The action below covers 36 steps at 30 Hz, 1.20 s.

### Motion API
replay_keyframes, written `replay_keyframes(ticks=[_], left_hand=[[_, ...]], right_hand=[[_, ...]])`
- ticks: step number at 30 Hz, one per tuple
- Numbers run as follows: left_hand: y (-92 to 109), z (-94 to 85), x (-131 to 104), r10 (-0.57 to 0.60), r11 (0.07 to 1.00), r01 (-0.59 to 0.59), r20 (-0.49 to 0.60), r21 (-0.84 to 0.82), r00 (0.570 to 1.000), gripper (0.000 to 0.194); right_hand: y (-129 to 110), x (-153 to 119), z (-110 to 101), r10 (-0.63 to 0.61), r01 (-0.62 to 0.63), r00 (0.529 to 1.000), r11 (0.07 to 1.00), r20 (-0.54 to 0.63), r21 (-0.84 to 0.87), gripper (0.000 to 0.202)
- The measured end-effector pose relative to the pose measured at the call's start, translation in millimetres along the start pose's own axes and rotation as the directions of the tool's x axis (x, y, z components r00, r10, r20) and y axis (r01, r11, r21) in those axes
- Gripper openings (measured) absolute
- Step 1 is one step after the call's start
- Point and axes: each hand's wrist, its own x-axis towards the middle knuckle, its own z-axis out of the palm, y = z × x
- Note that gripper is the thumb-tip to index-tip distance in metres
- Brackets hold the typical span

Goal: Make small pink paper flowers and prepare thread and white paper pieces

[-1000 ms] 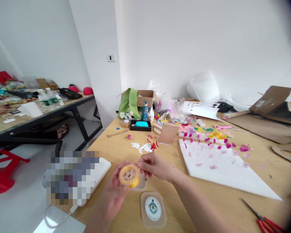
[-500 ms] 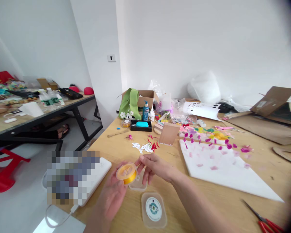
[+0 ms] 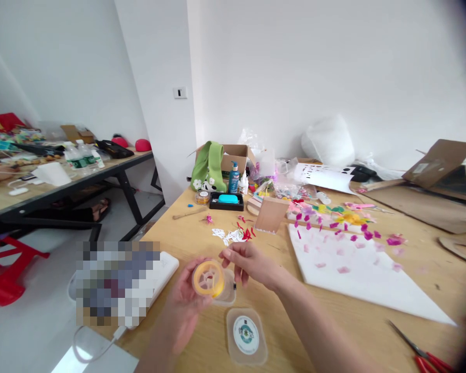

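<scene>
My left hand (image 3: 186,305) is closed around a clear spool of yellow thread (image 3: 208,278), its round face tilted up toward me. Just right of the spool, my right hand (image 3: 250,263) has thumb and forefinger pinched together; any thread between them is too fine to make out. Partly hidden behind the spool lies an open clear plastic case (image 3: 229,294) on the wooden table (image 3: 171,326). Nearer to me is a square translucent lid (image 3: 247,356) with a round printed label.
Scissors with red handles (image 3: 427,356) lie at the right front. A white foam board (image 3: 334,287) with purple petals spans the right side. White pieces (image 3: 229,236) and red pieces (image 3: 248,233) lie beyond my hands. A white power bank (image 3: 166,269) is at the left.
The spool has turned in my left hand, so its flat face now shows more than its yellow side. My right hand stays close beside it, still pinched.
</scene>
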Motion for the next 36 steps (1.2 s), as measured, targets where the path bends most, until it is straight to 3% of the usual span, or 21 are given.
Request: replay_keyframes(ticks=[6,13,17,22,26,29,36], left_hand=[[-4.5,8.0,-0.1,0.074,0.995,-0.066,-0.094,0.079,0.993,0.065],[-19.1,-2.7,5.9,0.147,0.980,-0.143,-0.017,0.139,0.989,0.069],[-15.6,-10.8,9.6,0.168,0.971,-0.168,0.014,0.167,0.986,0.076],[-1.6,-8.6,7.1,0.057,0.983,-0.052,-0.022,0.178,0.998,0.048],[-0.8,0.2,9.1,-0.034,0.977,0.029,0.018,0.213,0.999,0.051],[-0.4,6.1,11.7,-0.080,0.952,0.069,0.028,0.299,0.996,0.044],[3.5,-0.4,17.2,-0.016,0.836,0.060,-0.085,0.545,0.996,0.028]], right_hand=[[-5.7,-5.3,4.4,0.059,-0.055,0.996,0.996,0.061,-0.066,0.043],[-0.6,1.0,5.0,0.096,-0.095,0.995,0.995,0.026,-0.031,0.034],[-1.7,1.0,-3.1,0.071,-0.071,0.997,0.997,-0.014,0.012,0.035],[-7.9,-3.5,-12.7,0.040,-0.042,0.999,0.991,0.022,0.130,0.041],[-7.4,-4.7,-8.5,0.020,-0.043,0.990,0.985,0.137,0.167,0.045],[-2.3,-2.6,-6.8,0.030,-0.051,0.987,0.990,0.157,0.128,0.042],[10.4,5.4,-11.1,0.082,-0.080,0.988,0.997,0.129,-0.024,0.028]])
